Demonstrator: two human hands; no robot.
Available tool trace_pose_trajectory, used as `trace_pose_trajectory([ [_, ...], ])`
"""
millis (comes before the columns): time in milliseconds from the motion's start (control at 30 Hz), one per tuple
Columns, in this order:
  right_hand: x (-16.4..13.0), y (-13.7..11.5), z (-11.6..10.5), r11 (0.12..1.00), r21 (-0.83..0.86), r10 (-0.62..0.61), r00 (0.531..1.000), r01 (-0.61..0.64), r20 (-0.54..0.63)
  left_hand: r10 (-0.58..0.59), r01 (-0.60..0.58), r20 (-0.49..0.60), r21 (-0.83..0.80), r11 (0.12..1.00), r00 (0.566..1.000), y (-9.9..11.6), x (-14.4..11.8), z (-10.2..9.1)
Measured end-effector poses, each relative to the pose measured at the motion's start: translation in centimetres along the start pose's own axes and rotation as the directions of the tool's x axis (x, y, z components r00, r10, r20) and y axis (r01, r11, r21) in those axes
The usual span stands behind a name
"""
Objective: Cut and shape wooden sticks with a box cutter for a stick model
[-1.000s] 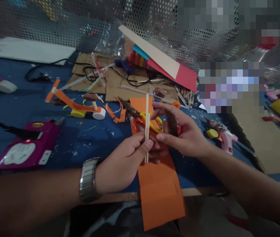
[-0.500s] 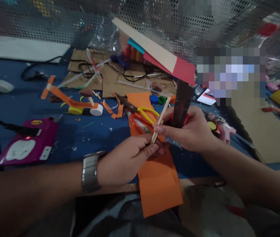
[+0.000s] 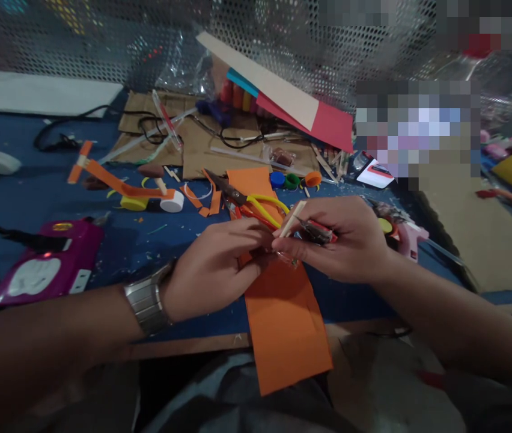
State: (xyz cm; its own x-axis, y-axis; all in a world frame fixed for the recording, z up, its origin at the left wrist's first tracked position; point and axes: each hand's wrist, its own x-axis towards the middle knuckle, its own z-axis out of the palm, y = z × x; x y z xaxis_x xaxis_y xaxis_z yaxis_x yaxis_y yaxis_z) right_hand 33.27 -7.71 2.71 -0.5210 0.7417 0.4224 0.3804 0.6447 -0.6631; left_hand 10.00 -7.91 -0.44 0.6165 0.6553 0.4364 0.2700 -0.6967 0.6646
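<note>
My right hand (image 3: 350, 240) is closed around a dark metal tool with red parts (image 3: 316, 231), its kind unclear. Between the thumb and fingers of that hand is also a pale wooden stick (image 3: 292, 219). My left hand (image 3: 222, 264), with a metal watch (image 3: 145, 304) at the wrist, meets it from the left, its fingers curled together. What the left fingertips hold is hidden. Below both hands lies an orange paper strip (image 3: 289, 331) that overhangs the table edge. Yellow-handled scissors (image 3: 238, 195) rest on it just beyond the left hand.
A small orange model (image 3: 134, 186) with round wheels stands at the left, behind a purple device (image 3: 51, 258). Bottle caps (image 3: 292, 180) and cardboard (image 3: 215, 147) lie beyond the hands. A pink glue gun (image 3: 409, 237) sits at the right, near more cardboard (image 3: 485, 228).
The dark tool, upright before, has tipped down and now points towards the stick. The left hand has shifted left and its fingers have turned over; less of the stick shows.
</note>
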Motion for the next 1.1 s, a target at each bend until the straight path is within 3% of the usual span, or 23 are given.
trace_pose_trajectory([
  [133,-0.1,0.2,-0.1,0.999,0.038,0.02,0.999,-0.021,0.036,-0.067,0.069,0.034,-0.04,0.997,0.997,0.2,0.0,-0.1],
  [400,0.1,0.4,0.1,0.996,0.085,-0.004,1.0,0.001,0.03,-0.086,0.086,0.008,-0.045,0.995,0.996,0.2,-0.1,0.0],
  [667,0.2,0.8,0.0,0.991,0.112,-0.081,0.995,0.073,0.066,-0.086,0.089,0.061,-0.055,0.994,0.994,0.3,-0.1,-0.1],
  [767,0.1,0.8,0.0,0.994,0.107,-0.044,0.997,0.037,0.063,-0.103,0.105,0.039,-0.057,0.993,0.994,0.2,-0.1,0.0],
  [900,0.1,1.2,0.5,0.985,0.174,0.019,1.0,-0.02,0.005,-0.264,0.271,0.074,-0.131,0.954,0.962,0.4,0.0,-0.1],
  [1100,0.3,1.6,1.1,0.92,0.289,0.291,0.955,-0.264,-0.054,-0.402,0.43,0.156,-0.235,0.872,0.902,0.6,0.3,-0.4],
])
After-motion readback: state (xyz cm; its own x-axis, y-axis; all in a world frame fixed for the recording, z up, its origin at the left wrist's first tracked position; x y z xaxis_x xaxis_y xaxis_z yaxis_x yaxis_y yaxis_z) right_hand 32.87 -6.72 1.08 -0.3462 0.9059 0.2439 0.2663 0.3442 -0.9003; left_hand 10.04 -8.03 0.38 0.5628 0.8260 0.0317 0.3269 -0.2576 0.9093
